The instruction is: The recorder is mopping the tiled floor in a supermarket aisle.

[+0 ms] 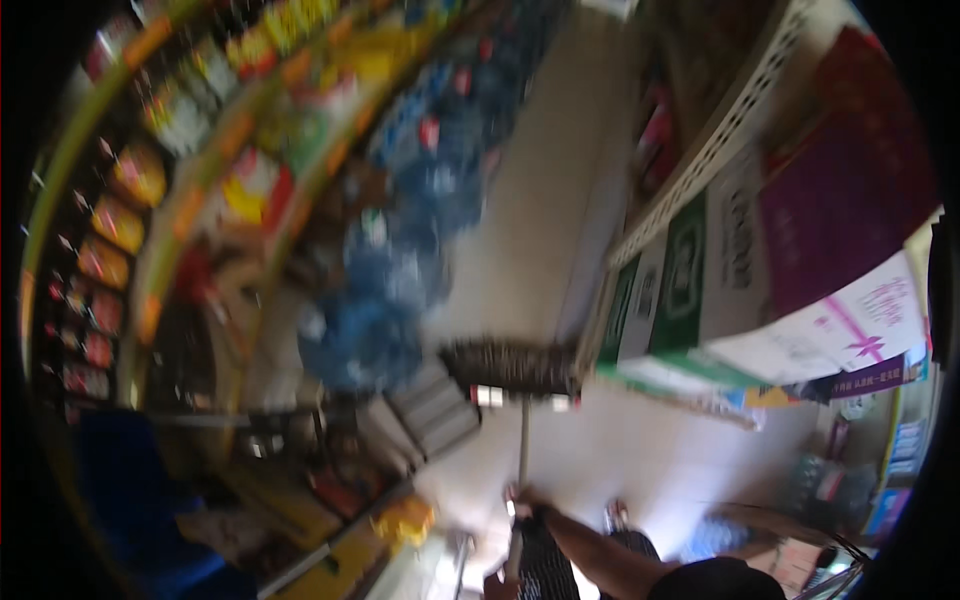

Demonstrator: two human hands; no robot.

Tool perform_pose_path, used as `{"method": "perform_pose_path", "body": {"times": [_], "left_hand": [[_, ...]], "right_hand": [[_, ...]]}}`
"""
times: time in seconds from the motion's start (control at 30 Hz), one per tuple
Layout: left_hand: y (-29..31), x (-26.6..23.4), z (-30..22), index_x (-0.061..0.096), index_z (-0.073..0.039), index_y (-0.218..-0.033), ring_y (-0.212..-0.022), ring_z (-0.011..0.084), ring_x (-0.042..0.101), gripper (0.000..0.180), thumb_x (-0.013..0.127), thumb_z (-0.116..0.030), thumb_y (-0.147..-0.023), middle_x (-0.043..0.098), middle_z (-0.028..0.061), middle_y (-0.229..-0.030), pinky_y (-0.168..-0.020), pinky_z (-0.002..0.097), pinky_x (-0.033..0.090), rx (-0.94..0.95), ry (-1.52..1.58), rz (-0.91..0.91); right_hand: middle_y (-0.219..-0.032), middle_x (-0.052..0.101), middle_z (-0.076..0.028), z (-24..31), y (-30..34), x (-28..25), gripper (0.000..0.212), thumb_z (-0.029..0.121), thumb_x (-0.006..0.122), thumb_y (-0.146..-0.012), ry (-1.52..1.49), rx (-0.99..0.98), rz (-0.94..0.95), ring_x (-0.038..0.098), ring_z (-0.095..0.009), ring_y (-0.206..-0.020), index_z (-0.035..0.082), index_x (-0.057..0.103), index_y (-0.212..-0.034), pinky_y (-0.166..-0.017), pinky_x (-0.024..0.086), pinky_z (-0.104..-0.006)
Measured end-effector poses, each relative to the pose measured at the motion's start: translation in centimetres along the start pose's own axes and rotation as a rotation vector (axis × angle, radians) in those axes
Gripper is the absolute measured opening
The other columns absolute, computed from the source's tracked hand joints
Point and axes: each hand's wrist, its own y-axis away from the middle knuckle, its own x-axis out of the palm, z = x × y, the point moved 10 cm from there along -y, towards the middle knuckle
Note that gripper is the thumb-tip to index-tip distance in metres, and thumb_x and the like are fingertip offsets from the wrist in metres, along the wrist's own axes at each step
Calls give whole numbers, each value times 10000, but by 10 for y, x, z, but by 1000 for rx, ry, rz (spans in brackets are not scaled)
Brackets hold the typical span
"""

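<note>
A wide push broom [515, 366] with a dark head lies across the pale floor in front of me. Its thin handle [524, 440] runs back toward my body. My right hand [530, 502] is closed round the handle, with the forearm coming from the lower right. Lower down, at the bottom edge, my left hand [502, 584] is closed on the handle's near end, partly cut off and blurred. The broom head sits between a grey box-like stack [432, 415] on its left and a shelf end on its right. Motion smears much of the picture.
Shelves of packaged goods [120, 225] line the left, with large blue-tinted water bottles [365, 335] on the floor below. To the right, a rack carries green-white cartons [680, 280] and a purple box [840, 215]. A blue chair-like object [140, 500] stands lower left; pale floor [530, 200] runs ahead.
</note>
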Motion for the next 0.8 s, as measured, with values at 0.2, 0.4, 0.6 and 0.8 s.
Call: {"method": "perform_pose_path", "body": {"times": [0.2,0.4,0.6,0.8], "left_hand": [[-61,29,-47,468,-56,-1197,-609,143,529,559,639,-76,-665,572,68,-694,-509,285,429,59,-122,18],[-55,14,-34,474,-67,-1192,-693,166,551,562,651,-89,-659,590,93,-761,-573,306,444,23,-197,-27],[-51,5,17,480,-79,-1187,-777,188,574,564,662,-103,-654,607,118,-829,-637,326,460,-47,-286,-13],[-2,-64,165,486,-91,-1183,-861,211,596,567,674,-116,-648,624,143,-896,-700,347,476,282,-917,-23]], "right_hand": [[-618,501,-54,64,-26,-76,256,298,517,-767,176,142,-67,484,-191,-551,51,502,-700,-499,399,-359],[-594,505,-72,85,-34,-70,311,328,503,-775,207,152,-57,488,-205,-519,22,506,-715,-484,406,-354],[-571,510,-90,49,-42,-46,369,358,490,-783,159,153,-94,492,-219,-487,-6,510,-731,-469,412,-349],[-547,514,-109,5,5,29,427,388,477,-790,80,52,-66,496,-233,-455,-35,513,-747,-454,419,-344]]}}
